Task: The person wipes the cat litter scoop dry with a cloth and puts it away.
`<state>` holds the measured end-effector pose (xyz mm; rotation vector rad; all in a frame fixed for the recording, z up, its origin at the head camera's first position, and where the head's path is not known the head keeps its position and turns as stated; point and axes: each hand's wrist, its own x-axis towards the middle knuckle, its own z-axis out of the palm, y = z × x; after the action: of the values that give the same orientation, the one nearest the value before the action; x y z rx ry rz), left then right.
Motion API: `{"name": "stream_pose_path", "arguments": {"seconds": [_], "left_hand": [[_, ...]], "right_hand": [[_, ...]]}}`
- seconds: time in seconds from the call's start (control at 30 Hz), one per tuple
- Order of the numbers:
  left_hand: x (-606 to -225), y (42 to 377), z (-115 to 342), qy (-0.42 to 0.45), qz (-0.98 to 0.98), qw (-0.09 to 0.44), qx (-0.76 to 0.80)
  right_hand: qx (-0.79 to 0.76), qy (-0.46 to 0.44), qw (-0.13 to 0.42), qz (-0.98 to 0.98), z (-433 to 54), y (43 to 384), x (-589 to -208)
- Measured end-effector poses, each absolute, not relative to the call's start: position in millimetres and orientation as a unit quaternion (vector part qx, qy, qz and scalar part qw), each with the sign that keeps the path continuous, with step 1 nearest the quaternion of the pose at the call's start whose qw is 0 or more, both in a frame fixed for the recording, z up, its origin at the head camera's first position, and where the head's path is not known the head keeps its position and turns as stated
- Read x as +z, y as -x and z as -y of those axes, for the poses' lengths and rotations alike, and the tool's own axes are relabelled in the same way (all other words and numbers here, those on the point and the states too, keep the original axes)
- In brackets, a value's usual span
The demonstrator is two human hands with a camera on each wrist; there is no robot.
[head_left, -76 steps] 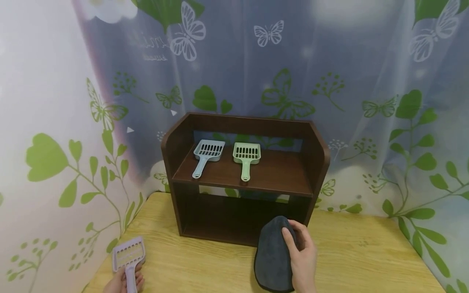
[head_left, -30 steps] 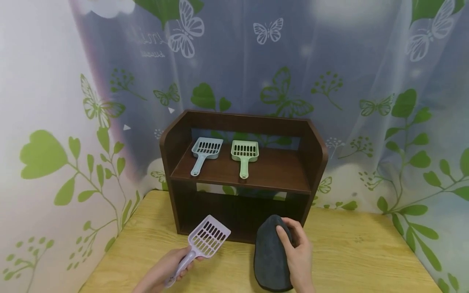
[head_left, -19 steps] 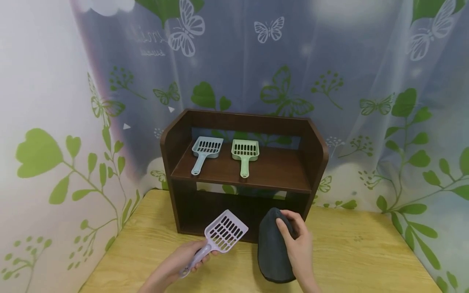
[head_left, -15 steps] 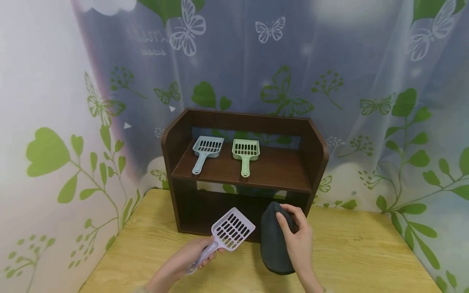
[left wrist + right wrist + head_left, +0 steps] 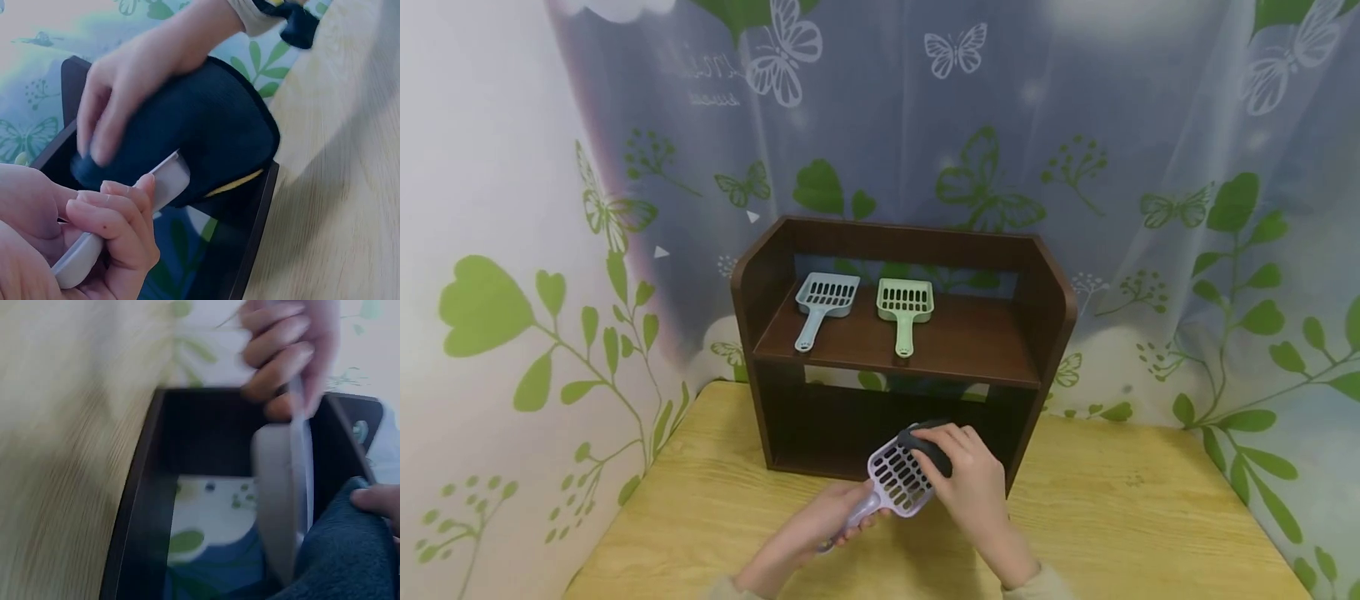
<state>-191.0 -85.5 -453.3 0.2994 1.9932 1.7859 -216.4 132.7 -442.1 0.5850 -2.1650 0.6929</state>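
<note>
In the head view my left hand (image 5: 823, 518) grips the handle of a pale purple slotted litter scoop (image 5: 862, 508), its head tilted up to the right in front of the shelf. My right hand (image 5: 973, 483) pinches a dark blue-grey cloth (image 5: 934, 455) between thumb and fingers, over the upper right of the scoop's head. From the left wrist, the cloth (image 5: 219, 119) spreads broad behind the scoop (image 5: 170, 181) and hides most of its head. The right wrist view shows the scoop (image 5: 278, 494) edge-on, with the cloth (image 5: 350, 550) against its side.
A dark brown two-tier shelf (image 5: 992, 367) stands on the wood-grain table (image 5: 1120, 508). On its upper board lie a blue litter scoop (image 5: 814, 321) and a green litter scoop (image 5: 905, 333). A printed curtain (image 5: 880, 108) with butterflies and leaves hangs behind.
The purple scoop has come from the far left to the middle in my left hand. My right hand has lifted the cloth and brought it left onto the scoop's head.
</note>
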Motion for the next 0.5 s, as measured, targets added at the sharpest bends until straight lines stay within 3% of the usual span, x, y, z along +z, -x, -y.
{"name": "stream_pose_path", "arguments": {"seconds": [0.23,0.5], "left_hand": [[-450.4,188.2,77.5,-0.11,-0.737,0.211,0.633],[-447.8,187.0,74.5,-0.11,-0.736,0.207,0.636]], "right_hand": [[0.155,-0.259,0.411,0.86,-120.8,217.9,-463.9],[0.194,-0.296,0.401,0.845,-110.3,210.3,-467.8]]}}
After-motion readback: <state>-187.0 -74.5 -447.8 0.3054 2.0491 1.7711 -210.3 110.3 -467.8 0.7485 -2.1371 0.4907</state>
